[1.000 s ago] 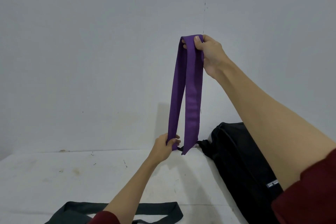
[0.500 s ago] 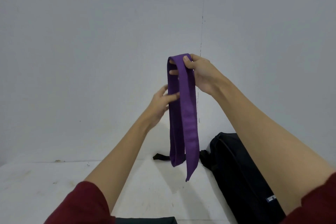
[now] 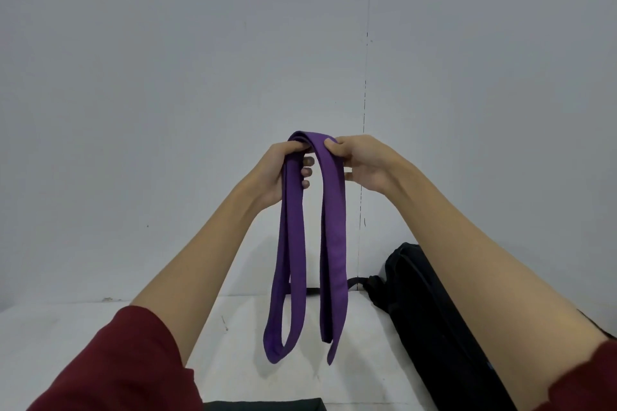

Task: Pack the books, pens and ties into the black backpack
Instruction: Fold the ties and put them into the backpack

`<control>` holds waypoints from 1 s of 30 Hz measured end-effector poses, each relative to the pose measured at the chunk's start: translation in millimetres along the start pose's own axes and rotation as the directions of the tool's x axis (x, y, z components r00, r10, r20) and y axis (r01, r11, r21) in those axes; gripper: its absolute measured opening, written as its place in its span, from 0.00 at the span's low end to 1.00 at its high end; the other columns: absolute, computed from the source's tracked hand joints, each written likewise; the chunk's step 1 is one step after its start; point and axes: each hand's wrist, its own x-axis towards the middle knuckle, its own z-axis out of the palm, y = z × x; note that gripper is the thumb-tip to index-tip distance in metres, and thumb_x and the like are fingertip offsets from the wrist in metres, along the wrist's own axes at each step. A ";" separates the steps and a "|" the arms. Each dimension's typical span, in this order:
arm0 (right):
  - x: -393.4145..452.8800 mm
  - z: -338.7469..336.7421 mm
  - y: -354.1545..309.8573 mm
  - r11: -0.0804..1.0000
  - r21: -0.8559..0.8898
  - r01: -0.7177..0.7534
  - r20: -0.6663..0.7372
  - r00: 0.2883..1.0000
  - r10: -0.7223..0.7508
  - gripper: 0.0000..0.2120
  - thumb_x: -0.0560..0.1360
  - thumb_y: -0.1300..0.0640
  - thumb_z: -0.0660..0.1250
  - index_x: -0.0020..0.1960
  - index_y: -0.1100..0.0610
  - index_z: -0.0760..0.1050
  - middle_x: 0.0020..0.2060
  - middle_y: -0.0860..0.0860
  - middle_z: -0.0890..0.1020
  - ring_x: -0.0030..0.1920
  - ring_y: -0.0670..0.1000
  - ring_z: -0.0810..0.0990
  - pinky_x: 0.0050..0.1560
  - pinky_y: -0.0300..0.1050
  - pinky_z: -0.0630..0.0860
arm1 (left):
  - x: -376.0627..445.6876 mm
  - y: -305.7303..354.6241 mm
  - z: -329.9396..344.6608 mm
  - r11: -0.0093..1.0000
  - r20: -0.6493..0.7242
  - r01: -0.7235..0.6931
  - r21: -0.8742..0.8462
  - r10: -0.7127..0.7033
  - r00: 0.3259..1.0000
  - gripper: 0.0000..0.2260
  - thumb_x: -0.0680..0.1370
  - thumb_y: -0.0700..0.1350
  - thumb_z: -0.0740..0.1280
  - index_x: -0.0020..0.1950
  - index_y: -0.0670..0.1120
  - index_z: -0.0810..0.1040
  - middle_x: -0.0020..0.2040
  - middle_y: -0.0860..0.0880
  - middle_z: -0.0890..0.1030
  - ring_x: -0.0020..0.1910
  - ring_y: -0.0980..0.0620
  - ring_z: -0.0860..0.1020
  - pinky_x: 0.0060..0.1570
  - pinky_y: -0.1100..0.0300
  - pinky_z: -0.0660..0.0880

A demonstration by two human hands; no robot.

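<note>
Both hands are folding the purple tie [image 3: 329, 227] up in the air: the left hand [image 3: 283, 170] is gripping one side of the top bend, the right hand [image 3: 359, 163] is pinching the other, doubled lengths hanging below them. Judging by this, another fold comes next, then carrying it down to the black backpack [image 3: 434, 310] lying below the right forearm on the white table [image 3: 50, 344]; whether its opening is unzipped, I cannot tell

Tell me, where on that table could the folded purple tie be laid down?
Bare white table shows left of the left arm, and between the arms under the purple tie. The right is crowded by the black backpack; dark cloth lines the near edge.
</note>
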 end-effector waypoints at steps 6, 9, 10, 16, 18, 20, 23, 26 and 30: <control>-1.3 2.4 3.9 0.997 0.069 -0.025 -0.028 0.999 0.027 0.06 0.78 0.58 0.64 0.43 0.58 0.73 0.37 0.50 0.74 0.38 0.50 0.71 0.45 0.45 0.70 | -2.9 5.5 -4.0 0.997 0.001 -0.023 -0.080 0.024 1.000 0.06 0.75 0.40 0.62 0.38 0.44 0.72 0.30 0.50 0.66 0.28 0.54 0.65 0.31 0.62 0.65; -3.9 4.3 4.6 0.998 0.064 -0.002 -0.075 0.997 0.007 0.09 0.77 0.59 0.65 0.38 0.56 0.74 0.36 0.48 0.78 0.37 0.49 0.74 0.45 0.44 0.72 | -0.9 4.9 -1.2 0.992 -0.035 -0.060 -0.110 0.056 0.998 0.04 0.74 0.39 0.62 0.39 0.43 0.74 0.33 0.49 0.71 0.31 0.53 0.68 0.36 0.60 0.66; -4.2 5.2 5.7 0.997 0.076 0.002 -0.092 0.996 0.005 0.08 0.77 0.59 0.66 0.39 0.56 0.73 0.36 0.49 0.78 0.37 0.49 0.75 0.45 0.44 0.73 | -0.2 5.0 1.0 0.990 -0.046 -0.068 -0.121 0.063 0.997 0.04 0.73 0.39 0.62 0.39 0.43 0.75 0.34 0.49 0.72 0.32 0.52 0.70 0.39 0.59 0.67; -5.6 8.2 14.2 0.991 0.128 0.026 -0.134 0.991 -0.008 0.06 0.76 0.59 0.67 0.42 0.56 0.72 0.43 0.53 0.79 0.41 0.52 0.77 0.43 0.43 0.77 | -0.6 8.5 12.4 0.985 -0.032 -0.076 -0.153 0.072 0.997 0.08 0.75 0.38 0.59 0.37 0.42 0.75 0.32 0.49 0.77 0.33 0.51 0.75 0.41 0.58 0.72; -6.7 9.2 15.6 0.989 0.145 0.040 -0.132 0.991 -0.021 0.05 0.76 0.57 0.68 0.43 0.57 0.73 0.45 0.54 0.80 0.43 0.54 0.78 0.44 0.45 0.77 | 0.2 8.8 14.4 0.985 -0.038 -0.084 -0.153 0.079 0.996 0.08 0.75 0.38 0.59 0.38 0.42 0.75 0.34 0.47 0.77 0.35 0.50 0.74 0.43 0.56 0.71; -8.4 11.4 16.4 0.989 0.144 0.037 -0.108 0.994 -0.022 0.07 0.76 0.55 0.68 0.48 0.59 0.76 0.48 0.56 0.81 0.45 0.55 0.79 0.46 0.47 0.77 | 0.9 9.4 16.6 0.986 -0.047 -0.078 -0.146 0.072 0.996 0.09 0.75 0.39 0.58 0.38 0.41 0.75 0.36 0.46 0.77 0.36 0.48 0.74 0.45 0.54 0.71; -9.7 14.2 18.1 0.993 0.110 0.043 -0.113 0.993 -0.030 0.11 0.76 0.54 0.68 0.53 0.62 0.77 0.47 0.56 0.81 0.44 0.54 0.79 0.48 0.48 0.76 | 1.3 9.5 17.1 0.990 -0.055 -0.067 -0.121 0.061 0.997 0.10 0.76 0.39 0.57 0.38 0.41 0.76 0.36 0.45 0.77 0.36 0.48 0.74 0.44 0.54 0.73; -11.1 14.5 16.2 0.994 0.094 0.047 -0.143 0.989 -0.034 0.06 0.77 0.58 0.66 0.44 0.60 0.77 0.35 0.50 0.81 0.36 0.50 0.79 0.42 0.44 0.76 | 0.8 8.8 12.4 0.998 -0.047 -0.048 -0.038 0.046 0.998 0.10 0.75 0.39 0.57 0.40 0.42 0.76 0.37 0.47 0.80 0.40 0.48 0.78 0.50 0.52 0.74; -12.0 15.7 16.1 0.997 0.073 0.029 -0.190 0.982 -0.015 0.07 0.78 0.60 0.65 0.41 0.57 0.76 0.33 0.48 0.78 0.36 0.48 0.75 0.40 0.43 0.72 | -0.5 8.0 7.3 0.999 -0.085 -0.007 0.046 0.011 0.996 0.07 0.74 0.39 0.58 0.40 0.44 0.76 0.39 0.49 0.78 0.40 0.51 0.74 0.45 0.56 0.70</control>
